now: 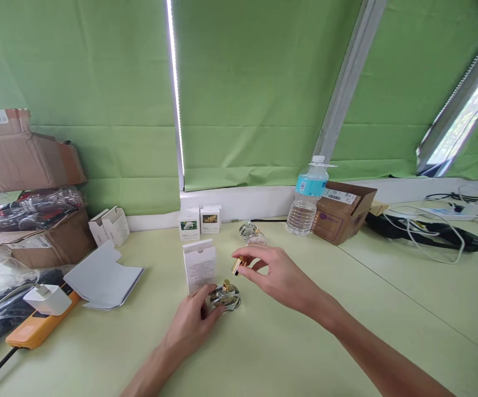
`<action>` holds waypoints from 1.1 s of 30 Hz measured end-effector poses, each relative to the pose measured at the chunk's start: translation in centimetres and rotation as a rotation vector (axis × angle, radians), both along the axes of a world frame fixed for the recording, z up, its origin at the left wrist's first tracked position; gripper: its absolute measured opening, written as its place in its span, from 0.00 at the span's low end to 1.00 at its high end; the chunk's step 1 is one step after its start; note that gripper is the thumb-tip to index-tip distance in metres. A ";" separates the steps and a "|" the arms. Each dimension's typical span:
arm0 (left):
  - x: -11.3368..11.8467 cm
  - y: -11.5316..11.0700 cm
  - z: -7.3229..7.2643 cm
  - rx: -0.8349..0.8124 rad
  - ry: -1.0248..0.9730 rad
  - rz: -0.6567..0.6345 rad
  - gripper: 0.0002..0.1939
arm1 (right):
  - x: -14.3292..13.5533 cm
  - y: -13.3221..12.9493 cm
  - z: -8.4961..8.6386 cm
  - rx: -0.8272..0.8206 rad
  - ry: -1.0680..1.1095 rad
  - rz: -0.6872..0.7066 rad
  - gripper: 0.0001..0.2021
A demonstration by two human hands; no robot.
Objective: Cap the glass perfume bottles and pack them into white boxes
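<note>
A round clear glass perfume bottle [231,298] with a gold spray neck stands on the table. My left hand [193,314] is closed around its left side, thumb in front and fingers behind. Up and to the right of the bottle, my right hand [274,273] pinches a small gold cap [237,266] between thumb and fingertips, apart from the neck. Just behind my left hand stands an upright white box [200,263] with printed text. Farther back, beyond my right hand, are other glass bottles [248,229], partly hidden.
Small white picture boxes [189,225] stand by the wall. A water bottle [303,212] and an open brown carton [338,215] are at back right, near cables and a black strap-like item [425,231]. On the left are stacked cartons [36,160], folded white card [102,275] and an orange power strip [36,328].
</note>
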State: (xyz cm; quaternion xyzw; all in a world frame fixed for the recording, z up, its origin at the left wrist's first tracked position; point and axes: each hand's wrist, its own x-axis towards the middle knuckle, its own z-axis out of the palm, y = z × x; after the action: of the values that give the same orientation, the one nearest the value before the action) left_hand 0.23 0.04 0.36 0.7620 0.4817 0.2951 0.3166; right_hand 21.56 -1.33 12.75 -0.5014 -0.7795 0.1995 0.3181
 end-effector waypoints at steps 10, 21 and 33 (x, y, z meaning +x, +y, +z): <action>0.1 -0.2 0.5 0.016 -0.003 -0.010 0.15 | -1.3 -1.1 -0.8 0.048 -0.253 0.158 0.11; 0.0 -0.3 0.7 -0.009 -0.016 -0.013 0.17 | -2.1 -0.7 -2.6 0.038 -0.185 0.156 0.14; 0.1 -0.3 0.7 0.007 -0.028 -0.022 0.16 | -2.8 -0.3 -4.0 0.118 -0.267 0.114 0.15</action>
State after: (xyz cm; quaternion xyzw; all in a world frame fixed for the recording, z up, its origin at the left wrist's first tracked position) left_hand 0.30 -0.22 1.10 0.7642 0.4678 0.3039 0.3239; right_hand 18.72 -1.66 8.78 -0.4588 -0.8524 0.1025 0.2288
